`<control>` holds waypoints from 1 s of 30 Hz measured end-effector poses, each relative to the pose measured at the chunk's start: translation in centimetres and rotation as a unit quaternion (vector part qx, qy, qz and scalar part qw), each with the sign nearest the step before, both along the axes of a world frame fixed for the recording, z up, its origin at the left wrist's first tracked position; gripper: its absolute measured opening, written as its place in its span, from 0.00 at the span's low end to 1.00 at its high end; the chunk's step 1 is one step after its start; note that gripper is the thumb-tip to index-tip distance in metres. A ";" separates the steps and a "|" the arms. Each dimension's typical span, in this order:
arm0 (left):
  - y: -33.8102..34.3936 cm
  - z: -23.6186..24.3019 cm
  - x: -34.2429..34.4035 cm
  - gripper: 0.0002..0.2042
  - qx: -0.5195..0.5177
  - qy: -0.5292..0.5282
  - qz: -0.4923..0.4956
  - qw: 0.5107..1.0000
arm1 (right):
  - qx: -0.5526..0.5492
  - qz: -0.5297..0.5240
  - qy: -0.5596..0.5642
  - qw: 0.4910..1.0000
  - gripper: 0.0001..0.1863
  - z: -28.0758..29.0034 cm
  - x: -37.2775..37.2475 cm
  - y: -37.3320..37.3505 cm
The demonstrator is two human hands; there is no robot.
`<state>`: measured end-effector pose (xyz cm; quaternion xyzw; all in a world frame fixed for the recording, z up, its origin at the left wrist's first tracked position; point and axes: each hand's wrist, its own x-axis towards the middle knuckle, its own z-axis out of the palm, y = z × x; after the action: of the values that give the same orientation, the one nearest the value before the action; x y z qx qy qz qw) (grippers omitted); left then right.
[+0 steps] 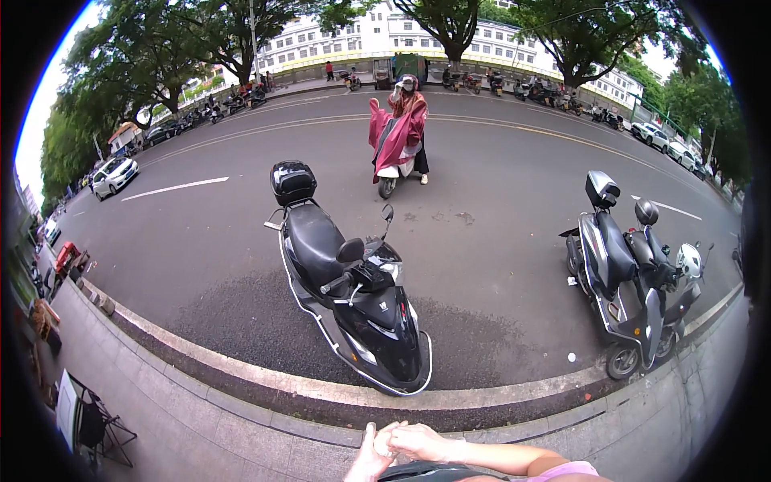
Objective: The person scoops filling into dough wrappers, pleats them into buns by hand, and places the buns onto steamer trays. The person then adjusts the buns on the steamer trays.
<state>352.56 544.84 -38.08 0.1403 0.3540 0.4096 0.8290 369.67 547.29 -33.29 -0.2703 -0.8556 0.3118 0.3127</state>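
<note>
Head: left grip [371, 453], right grip [421, 442] (together)

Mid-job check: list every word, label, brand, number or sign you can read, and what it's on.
Nothing reads clearly enough to quote.
Black scooter: small pale and red marks on its front; too small to read.
White car, at left: any plate is too small to read.
White building: no readable sign.
Left hand and right hand, touching each other: no lettering visible on either.
</note>
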 end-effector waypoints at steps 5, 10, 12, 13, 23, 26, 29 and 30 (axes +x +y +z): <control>0.6 -1.1 0.0 0.35 -0.078 -0.165 0.079 0.980 | -0.003 -0.102 -0.065 0.993 0.12 0.6 -0.3 -0.4; 0.5 -0.6 0.6 0.33 -0.059 -0.069 0.131 0.987 | -0.066 -0.145 -0.082 0.984 0.13 0.9 -0.9 -0.4; 0.6 -0.2 0.9 0.31 -0.059 -0.044 0.136 0.988 | -0.043 -0.136 -0.061 0.988 0.11 0.9 -1.1 -0.5; 0.6 0.1 0.9 0.29 -0.066 -0.064 0.146 0.985 | -0.047 -0.130 -0.051 0.989 0.11 0.9 -1.1 -0.5; 0.1 0.5 0.6 0.32 -0.063 -0.041 0.145 0.987 | -0.039 -0.112 -0.033 0.992 0.08 0.7 -1.7 -0.8; 0.0 0.4 0.3 0.31 -0.068 -0.052 0.147 0.985 | -0.037 -0.108 -0.019 0.993 0.08 0.8 -1.9 -1.0; -0.1 0.2 0.0 0.30 -0.075 -0.064 0.150 0.984 | -0.038 -0.108 -0.014 0.993 0.07 0.9 -2.1 -1.2; -0.1 0.2 -0.1 0.30 -0.080 -0.066 0.152 0.983 | -0.037 -0.107 -0.016 0.993 0.07 0.9 -2.2 -1.3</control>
<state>352.46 544.71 -37.93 -0.0095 0.3471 0.5096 0.7872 367.51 545.99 -32.39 -0.3770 -0.8145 0.3033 0.3200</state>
